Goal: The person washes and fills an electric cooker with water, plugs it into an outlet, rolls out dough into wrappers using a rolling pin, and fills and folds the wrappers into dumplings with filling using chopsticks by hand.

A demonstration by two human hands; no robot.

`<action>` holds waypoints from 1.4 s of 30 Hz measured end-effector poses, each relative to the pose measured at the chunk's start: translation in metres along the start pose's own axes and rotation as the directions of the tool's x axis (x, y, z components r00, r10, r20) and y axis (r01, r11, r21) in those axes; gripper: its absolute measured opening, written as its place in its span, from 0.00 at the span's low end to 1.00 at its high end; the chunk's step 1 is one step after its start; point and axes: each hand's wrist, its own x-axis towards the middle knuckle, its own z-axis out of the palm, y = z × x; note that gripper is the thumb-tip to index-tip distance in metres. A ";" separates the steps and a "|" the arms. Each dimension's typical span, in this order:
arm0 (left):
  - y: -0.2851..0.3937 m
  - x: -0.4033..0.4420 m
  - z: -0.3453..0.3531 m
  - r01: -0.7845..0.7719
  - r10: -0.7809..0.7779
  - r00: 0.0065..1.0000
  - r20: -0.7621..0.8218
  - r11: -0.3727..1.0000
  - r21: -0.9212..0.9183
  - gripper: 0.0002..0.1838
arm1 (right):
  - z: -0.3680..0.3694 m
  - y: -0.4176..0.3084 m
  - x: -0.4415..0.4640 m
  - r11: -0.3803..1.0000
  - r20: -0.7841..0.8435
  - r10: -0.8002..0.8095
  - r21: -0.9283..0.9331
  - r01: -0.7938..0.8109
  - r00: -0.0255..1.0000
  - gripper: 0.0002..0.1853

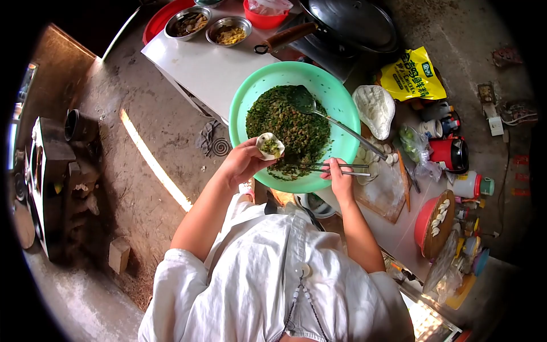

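Observation:
My left hand (244, 162) holds a round dumpling wrapper (276, 139) with a little green filling on its middle, above the near left rim of a light green basin (342, 108). My right hand (341, 180) is closed around a pair of metal chopsticks (359, 166) at the basin's near right rim. Their tips point left, over the filling. Chopped green filling (270, 117) covers much of the basin's bottom. A metal ladle (303, 100) rests in it, its long handle crossing the right rim.
Right of the basin are a bag of flour (374, 108), a floured board (387, 194) with a rolling pin (405, 187), and a yellow packet (413, 77). Finished dumplings (440, 216) lie on a round tray. A lidded wok (356, 25) and two metal bowls (229, 31) stand farther back.

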 end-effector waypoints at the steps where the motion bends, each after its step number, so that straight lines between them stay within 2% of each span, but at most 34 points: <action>1: 0.002 -0.002 -0.002 -0.011 0.011 1.000 0.008 1.000 0.004 0.24 | 0.001 0.001 0.002 1.000 0.003 0.000 0.002 0.000 1.000 0.16; 3: 0.002 -0.001 -0.009 -0.018 0.018 1.000 0.020 1.000 0.002 0.24 | 0.000 0.005 0.006 0.980 -0.003 0.141 0.145 -0.139 0.990 0.16; 5: 0.004 -0.003 -0.014 -0.021 0.021 0.999 0.035 1.000 0.001 0.25 | 0.000 0.004 0.007 0.969 0.003 0.164 0.185 -0.161 0.987 0.15; 7: 0.006 -0.005 -0.017 -0.038 0.037 0.999 0.023 0.999 0.013 0.26 | -0.002 0.001 0.008 0.926 0.006 0.259 0.282 -0.250 0.966 0.14; 13: 0.010 -0.011 -0.021 -0.052 0.052 0.999 -0.005 0.999 0.015 0.26 | -0.004 -0.001 0.011 0.846 -0.002 0.425 0.358 -0.396 0.905 0.14; 19: 0.015 -0.015 -0.023 -0.038 0.038 0.999 0.000 0.999 -0.021 0.26 | -0.013 0.003 0.011 0.730 0.030 0.525 0.498 -0.469 0.850 0.14; 23: 0.013 -0.011 -0.022 -0.027 0.028 1.000 0.015 0.999 -0.021 0.26 | -0.025 -0.003 0.006 0.684 0.027 0.521 0.584 -0.437 0.853 0.14; 25: 0.011 -0.009 -0.020 -0.006 0.007 1.000 -0.006 0.999 0.036 0.26 | -0.032 -0.011 0.001 0.692 0.010 0.502 0.596 -0.408 0.865 0.14; 28: 0.002 -0.001 -0.018 0.009 -0.010 0.999 0.033 0.999 0.051 0.27 | -0.037 -0.031 -0.009 0.730 -0.092 0.398 0.634 -0.255 0.913 0.14; 29: 0.000 0.001 -0.015 0.021 -0.023 0.999 0.043 0.999 0.049 0.27 | -0.035 -0.041 -0.013 0.735 -0.092 0.390 0.631 -0.250 0.916 0.14; 31: 0.001 -0.001 0.006 0.067 -0.070 0.996 0.048 0.996 0.059 0.28 | -0.028 -0.063 -0.023 0.818 -0.222 0.254 0.569 -0.086 0.942 0.15; 33: -0.004 0.007 0.012 0.087 -0.093 0.985 0.145 0.995 0.044 0.28 | -0.018 -0.079 -0.036 0.913 -0.315 0.079 0.403 0.058 0.946 0.15; 36: -0.011 0.019 0.021 0.103 -0.104 0.968 0.227 0.995 0.018 0.28 | -0.012 -0.084 -0.057 0.949 -0.260 -0.276 0.077 0.305 0.925 0.14; 37: -0.013 0.022 0.023 0.115 -0.110 0.961 0.253 0.993 -0.005 0.27 | -0.013 -0.083 -0.062 0.904 -0.171 -0.427 -0.053 0.425 0.888 0.11; 39: -0.010 0.018 0.037 0.110 -0.098 0.951 0.294 0.994 -0.026 0.26 | -0.018 -0.092 -0.069 0.647 0.064 -0.707 -0.342 0.681 0.704 0.08; 42: -0.009 0.017 0.043 0.130 -0.109 0.948 0.298 0.990 -0.053 0.25 | -0.025 -0.092 -0.074 0.407 0.274 -0.805 -0.391 0.826 0.526 0.08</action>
